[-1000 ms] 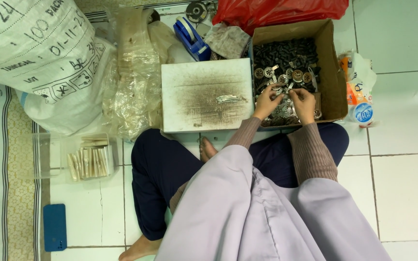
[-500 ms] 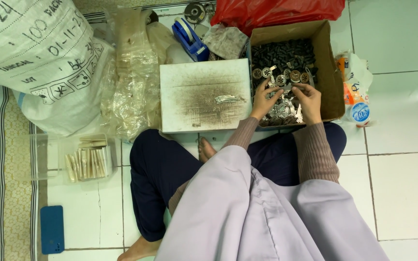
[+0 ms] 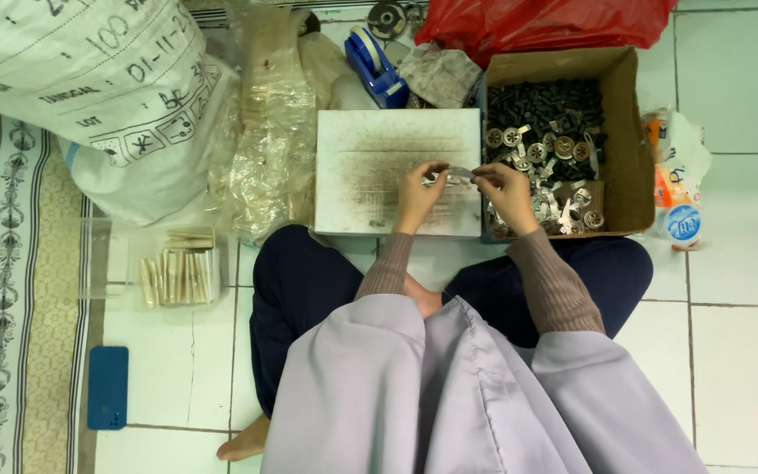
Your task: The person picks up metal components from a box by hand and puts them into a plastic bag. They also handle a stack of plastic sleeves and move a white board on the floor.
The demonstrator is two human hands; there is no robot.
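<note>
Person is sitting cross-legged on a white tiled floor [image 3: 747, 351], working over a white block [image 3: 370, 167] with a dark-smudged top, lying directly under both hands. A patterned mat [image 3: 10, 290] is running along the far left.

Left hand [image 3: 417, 195] and right hand [image 3: 504, 189] are close together, each pinching one end of a small clear strip [image 3: 460, 172] held between them just above the block (fingers closed on it, tips nearly meeting).

Just right of the right hand: one cardboard box [image 3: 629, 132] holding black parts at the back and round silvery parts with strips nearer the hands. Too many and too small to count.

Beyond the hands: one blue tape dispenser [image 3: 377, 60], one red bag [image 3: 554, 22] cut off by the top edge. Left of the left hand: crumpled clear plastic [image 3: 269, 149], one big white sack [image 3: 89, 88] partly out of frame.

Further left and nearer the body: one clear tray [image 3: 103, 263] with pale strips stacked inside (count unclear), one blue phone [image 3: 108, 386]. Far right of the box: a plastic bag [image 3: 682, 175], contents hard to make out.

Grey garment is hiding most of the lap; one bare foot is showing.
</note>
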